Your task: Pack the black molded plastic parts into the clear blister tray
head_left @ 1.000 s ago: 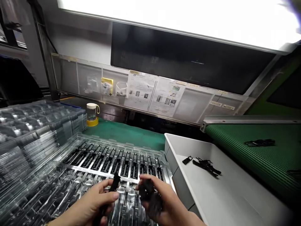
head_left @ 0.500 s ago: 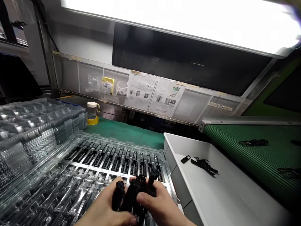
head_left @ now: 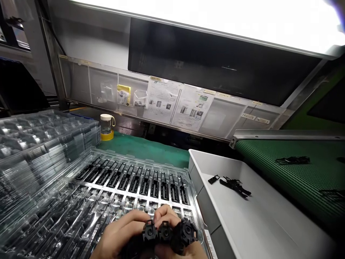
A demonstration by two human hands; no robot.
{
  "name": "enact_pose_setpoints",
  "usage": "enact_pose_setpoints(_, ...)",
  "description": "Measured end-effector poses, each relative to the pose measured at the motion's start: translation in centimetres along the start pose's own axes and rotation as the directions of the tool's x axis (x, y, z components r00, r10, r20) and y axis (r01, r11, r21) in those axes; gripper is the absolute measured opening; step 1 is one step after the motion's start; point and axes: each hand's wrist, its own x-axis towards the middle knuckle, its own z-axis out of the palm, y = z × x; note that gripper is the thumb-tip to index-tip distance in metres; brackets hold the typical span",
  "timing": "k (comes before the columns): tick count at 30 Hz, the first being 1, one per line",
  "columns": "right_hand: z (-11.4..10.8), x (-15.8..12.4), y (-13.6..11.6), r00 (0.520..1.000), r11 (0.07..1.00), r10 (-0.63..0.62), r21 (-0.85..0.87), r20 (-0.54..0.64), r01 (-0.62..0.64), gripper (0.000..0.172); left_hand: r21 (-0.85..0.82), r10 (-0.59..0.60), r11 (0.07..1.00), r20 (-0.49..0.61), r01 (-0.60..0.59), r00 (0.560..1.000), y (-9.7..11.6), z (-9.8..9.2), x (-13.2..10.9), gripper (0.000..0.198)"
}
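Note:
Both hands meet at the bottom middle of the view, over a clear plastic tray [head_left: 81,201]. My left hand [head_left: 122,233] and my right hand [head_left: 167,219] are closed together on a bunch of black plastic parts [head_left: 168,233], whose round ends point toward me. The tray's far row holds several long black parts [head_left: 134,178] lying side by side in slots. Its nearer rows under my hands look bare.
A stack of clear trays [head_left: 40,140] stands at the left. A white bin [head_left: 242,216] at the right holds a few black parts [head_left: 233,185]. A green conveyor belt [head_left: 296,176] carries more black parts [head_left: 292,160]. A small jar [head_left: 106,126] stands at the back.
My hands came together: the single part in the left hand joined the bunch in the right. The bunch has tipped so its ends face me, and my hands dropped lower in view.

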Motion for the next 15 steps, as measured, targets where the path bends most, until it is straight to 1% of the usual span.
enact_pose_setpoints(2,-0.1,-0.1,0.1,0.999,1.0,-0.026,-0.01,0.027,0.026,0.027,0.022,0.042,0.999,-0.018,-0.042,0.999,0.1,0.0,0.0,0.027)
enact_pose_setpoints(4,-0.4,-0.3,0.3,0.997,0.997,-0.072,-0.013,0.031,0.073,0.035,0.031,0.046,0.999,-0.029,-0.045,0.999,0.3,-0.2,0.1,0.025)
enact_pose_setpoints(6,-0.8,-0.4,0.5,0.996,0.996,-0.086,0.009,0.012,0.086,0.039,0.025,0.036,0.999,-0.052,-0.035,0.998,0.5,-0.3,0.2,0.023)
enact_pose_setpoints(8,-1.3,-0.6,0.6,0.999,0.999,-0.04,0.02,-0.006,0.04,0.036,0.018,0.032,0.999,-0.08,-0.031,0.996,0.6,-0.5,0.3,0.021)
enact_pose_setpoints(10,-1.6,-0.6,0.5,1.0,0.998,-0.008,-0.065,-0.022,0.007,0.027,0.02,0.024,1.0,-0.103,-0.022,0.994,0.8,-0.5,0.4,0.019)
enact_pose_setpoints(11,-1.7,-0.6,0.3,0.999,0.991,-0.027,-0.132,-0.021,0.024,0.022,0.026,0.018,1.0,-0.105,-0.016,0.994,0.9,-0.6,0.4,0.017)
enact_pose_setpoints(12,-1.7,-0.6,0.2,0.998,0.979,-0.066,-0.193,-0.008,0.063,0.02,0.037,0.014,0.999,-0.098,-0.01,0.995,1.0,-0.7,0.5,0.016)
enact_pose_setpoints(13,-1.7,-0.5,0.0,0.994,0.966,-0.112,-0.235,0.012,0.111,0.022,0.051,0.01,0.999,-0.088,-0.005,0.996,1.1,-0.8,0.6,0.016)
enact_pose_setpoints(15,-1.5,-0.3,-0.5,0.983,0.952,-0.177,-0.245,0.052,0.184,0.028,0.106,0.006,0.994,-0.05,0.0,0.999,1.2,-1.1,0.7,0.018)
